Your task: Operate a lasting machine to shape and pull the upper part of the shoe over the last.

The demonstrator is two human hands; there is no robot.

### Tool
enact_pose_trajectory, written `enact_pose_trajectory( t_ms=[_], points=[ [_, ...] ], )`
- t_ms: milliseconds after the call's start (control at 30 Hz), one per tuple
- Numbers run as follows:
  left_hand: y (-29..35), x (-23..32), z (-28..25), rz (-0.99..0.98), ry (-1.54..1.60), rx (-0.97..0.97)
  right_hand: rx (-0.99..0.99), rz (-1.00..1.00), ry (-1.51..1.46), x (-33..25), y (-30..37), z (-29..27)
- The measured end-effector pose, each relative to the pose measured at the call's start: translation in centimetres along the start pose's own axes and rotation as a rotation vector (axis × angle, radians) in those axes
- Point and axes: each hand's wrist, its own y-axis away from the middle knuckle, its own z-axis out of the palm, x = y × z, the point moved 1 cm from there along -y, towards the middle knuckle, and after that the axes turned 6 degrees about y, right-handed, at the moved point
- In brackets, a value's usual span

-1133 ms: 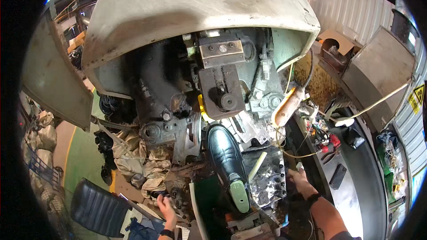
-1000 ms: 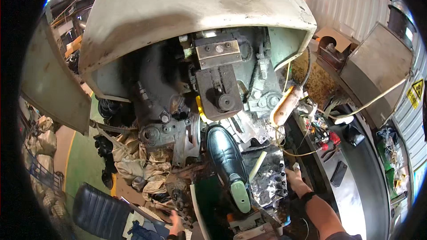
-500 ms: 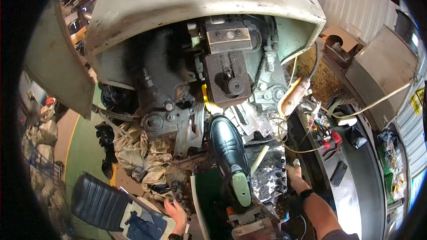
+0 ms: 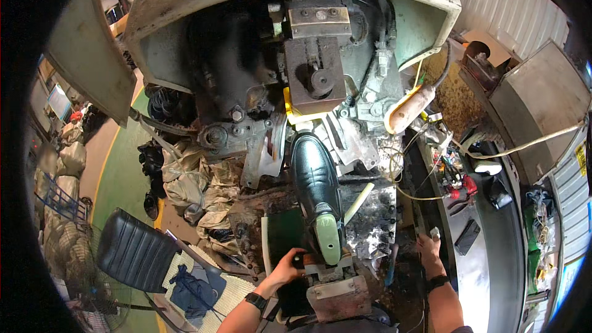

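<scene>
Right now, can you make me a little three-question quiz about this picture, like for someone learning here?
1. Which of the person's hands is nearer the black shoe?
2. True or false: the chair is left of the shoe.
3. The piece showing at the shoe's near end is: A) red, B) pale green, C) bright blue.

Key: 1. The left hand. 2. True. 3. B.

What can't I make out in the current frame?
All in the head view:
Black shoe: sole hidden beneath its upper.
Left hand: whether its fingertips grip anything; dark, small detail there.
Pale thing at the right hand: too small to identify.
Left forearm: cut off by the lower edge.
</scene>
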Motion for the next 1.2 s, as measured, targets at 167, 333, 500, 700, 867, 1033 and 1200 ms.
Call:
enact_pose_trajectory(
  t_ms=[167,333,500,700,867,1033,1200],
  points=[
    [4.8,3.7,0.8,-0.133,-0.075,0.034,0.146,0.025,-0.145,-1.2,2.4,2.2],
    [14.1,9.1,-4.5,0.204,-0.167,0.435,0.153,-0.649,-0.012,-11.5,11.2,7.8],
    [17.6,17.6,-10.9,0.519,0.819,0.652,-0.665,-1.192,0.346,-16.3,24.8,14.0],
    [16.8,27.8,-3.1,0.479,0.805,0.398,-0.997,-0.319,-0.155,-10.8,31.8,17.4],
    [14.4,30.6,4.0,0.582,0.569,0.102,-0.610,-1.038,0.066,-8.4,33.4,12.7],
    [12.1,29.9,9.5,0.432,0.801,-0.138,-0.460,-0.200,-0.484,-7.8,33.6,8.4],
    [11.9,29.3,16.3,0.566,0.639,-0.066,-0.167,-0.849,-0.108,-6.9,33.8,1.4]
  ],
)
